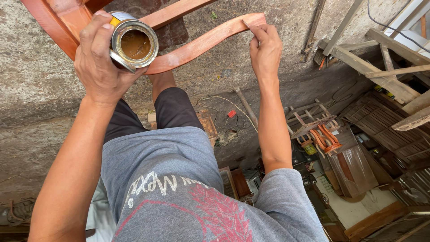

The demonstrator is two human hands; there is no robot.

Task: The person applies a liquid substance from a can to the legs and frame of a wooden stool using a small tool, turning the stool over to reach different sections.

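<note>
My left hand [99,54] grips a small open metal can [133,41] with brown paste inside, held over a reddish-brown wooden chair frame [204,41]. My right hand [266,45] pinches a small thin tool against the end of the frame's curved rail, near its top right tip. The tool is mostly hidden by my fingers. Below the hands I see my own grey shirt and dark shorts.
A rough concrete floor [40,80] lies under the chair frame. A metal rod and wires [233,110] rest on the ground. Wooden furniture parts and slatted pieces [380,121] pile up at right, with bare timber frames [389,67] above them.
</note>
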